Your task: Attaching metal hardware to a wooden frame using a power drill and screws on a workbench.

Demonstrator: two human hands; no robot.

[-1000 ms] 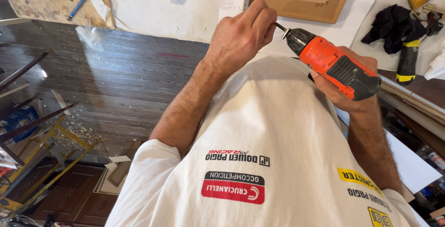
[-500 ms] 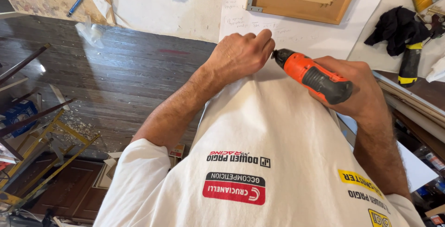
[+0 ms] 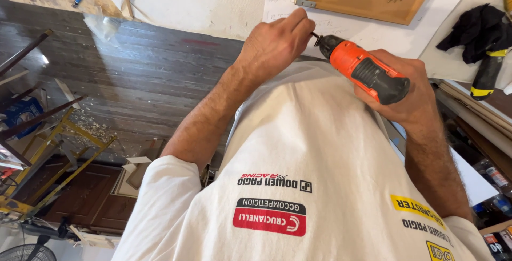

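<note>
The right hand (image 3: 410, 93) is clamped around an orange cordless drill (image 3: 362, 69), while the left hand's (image 3: 274, 45) fingers pinch together on its bit (image 3: 316, 38).

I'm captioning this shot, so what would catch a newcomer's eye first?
The orange drill, centre right, gripped by the right hand. The left hand pinches at its tip. Behind, at the top edge, a wooden frame lies on a white bench.

Drill (image 3: 362, 71) orange w/ black grip; shirt (image 3: 320, 175) white; floor (image 3: 133, 79) dark wood.
</note>
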